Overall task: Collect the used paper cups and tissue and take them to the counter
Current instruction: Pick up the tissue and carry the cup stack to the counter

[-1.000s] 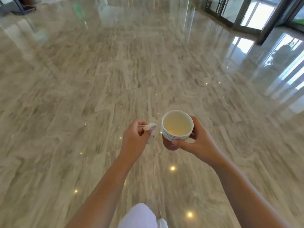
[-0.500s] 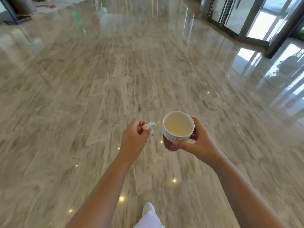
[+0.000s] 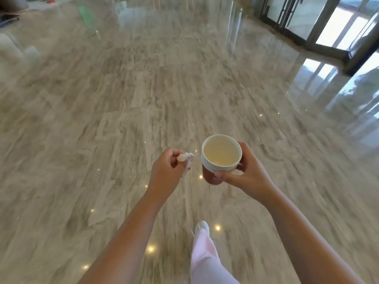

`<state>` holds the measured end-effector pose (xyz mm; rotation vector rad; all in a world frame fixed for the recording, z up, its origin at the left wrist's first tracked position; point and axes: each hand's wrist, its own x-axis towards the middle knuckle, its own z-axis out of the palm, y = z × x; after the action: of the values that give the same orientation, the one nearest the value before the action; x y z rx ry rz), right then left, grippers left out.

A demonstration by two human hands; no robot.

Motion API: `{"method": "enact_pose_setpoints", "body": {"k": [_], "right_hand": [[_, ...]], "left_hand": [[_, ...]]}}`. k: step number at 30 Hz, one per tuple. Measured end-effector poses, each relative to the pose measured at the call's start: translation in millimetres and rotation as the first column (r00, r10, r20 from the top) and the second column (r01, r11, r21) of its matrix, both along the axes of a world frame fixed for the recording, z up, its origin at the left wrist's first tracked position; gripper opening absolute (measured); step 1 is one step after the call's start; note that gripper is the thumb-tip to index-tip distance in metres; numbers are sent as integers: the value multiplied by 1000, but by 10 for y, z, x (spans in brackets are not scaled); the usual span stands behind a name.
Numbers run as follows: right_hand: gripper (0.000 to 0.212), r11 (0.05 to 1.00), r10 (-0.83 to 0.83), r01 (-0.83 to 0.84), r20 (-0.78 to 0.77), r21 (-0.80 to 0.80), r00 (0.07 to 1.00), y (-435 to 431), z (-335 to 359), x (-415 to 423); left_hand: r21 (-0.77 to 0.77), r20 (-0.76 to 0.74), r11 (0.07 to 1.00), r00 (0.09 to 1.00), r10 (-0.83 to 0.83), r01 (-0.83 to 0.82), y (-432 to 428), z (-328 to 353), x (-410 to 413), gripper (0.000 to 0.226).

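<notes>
1. Leftward, pinched in the curled fingers of the left hand [image 3: 167, 173]: a small crumpled white paper tissue [image 3: 184, 158].
2. Just beside it, gripped upright by the right hand [image 3: 246, 173]: a nested stack of white-rimmed, red-walled paper cups [image 3: 220, 155].
3. Beneath both, glossy beige marble floor [image 3: 102, 119].

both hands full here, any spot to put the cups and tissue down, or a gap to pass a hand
No counter or table shows. Only bare marble floor lies open, left of the glass doors. Crowded: a narrow gap between the tissue in the left hand and the stacked cups in the right hand.
</notes>
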<state>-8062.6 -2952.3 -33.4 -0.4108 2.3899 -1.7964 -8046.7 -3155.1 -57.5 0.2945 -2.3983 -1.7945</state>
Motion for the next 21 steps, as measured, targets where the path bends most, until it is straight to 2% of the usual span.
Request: {"method": "enact_pose_setpoints", "body": {"k": [11,21], "right_hand": [[59,997,64,-63,-9,34,998,-215,204,-2693],[61,1000,17,-17,2,21,1000,-782,42,-5027]], "left_hand": [[0,-8,999,999,39,-39,-179,146,-2623,10],[3,15,999,999,45,-45,-714,-70,-5001,10]]}}
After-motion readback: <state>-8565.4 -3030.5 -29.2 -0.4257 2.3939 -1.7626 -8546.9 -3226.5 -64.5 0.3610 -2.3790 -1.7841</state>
